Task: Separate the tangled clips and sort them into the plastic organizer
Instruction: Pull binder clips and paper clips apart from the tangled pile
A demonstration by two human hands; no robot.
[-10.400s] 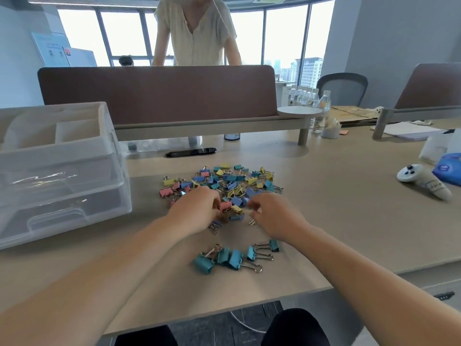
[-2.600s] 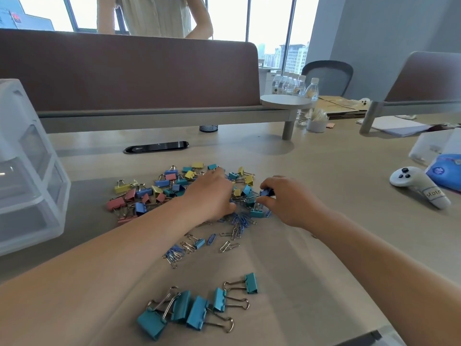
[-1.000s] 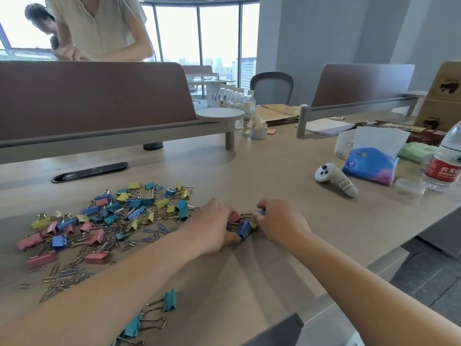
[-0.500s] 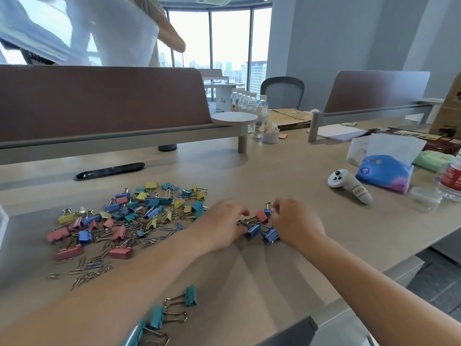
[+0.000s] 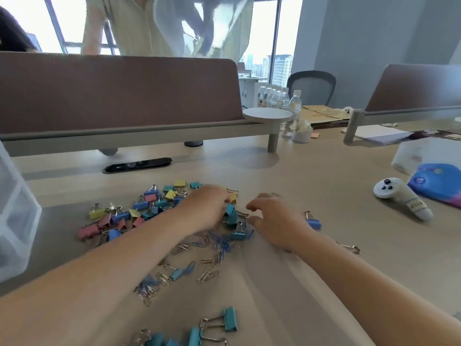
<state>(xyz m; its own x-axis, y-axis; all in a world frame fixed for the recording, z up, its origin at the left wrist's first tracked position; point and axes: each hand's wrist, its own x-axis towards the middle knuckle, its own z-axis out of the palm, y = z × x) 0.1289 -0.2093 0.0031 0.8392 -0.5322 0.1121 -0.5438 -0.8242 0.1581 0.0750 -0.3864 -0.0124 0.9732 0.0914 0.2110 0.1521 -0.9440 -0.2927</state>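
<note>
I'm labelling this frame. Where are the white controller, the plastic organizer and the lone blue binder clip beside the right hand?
white controller (image 5: 386, 193), head view, its round button end.
plastic organizer (image 5: 17, 221), head view, its clear front wall.
blue binder clip (image 5: 313, 224), head view, its blue body.

Daylit windows (image 5: 264, 33) stand behind a brown divider (image 5: 119, 91), beside a grey wall (image 5: 361, 33) and mesh chair (image 5: 311, 83).

A heap of multicoloured metal binder clips (image 5: 147, 211) lies centre left on the pale wooden table (image 5: 324, 171), with loose wire paper clips (image 5: 219, 242) just below it. A translucent plastic drawer organizer (image 5: 15, 216) stands at the left edge, a white handheld controller (image 5: 399, 198) lies at the right, and a brown divider panel (image 5: 119, 93) spans the upper frame.
</note>
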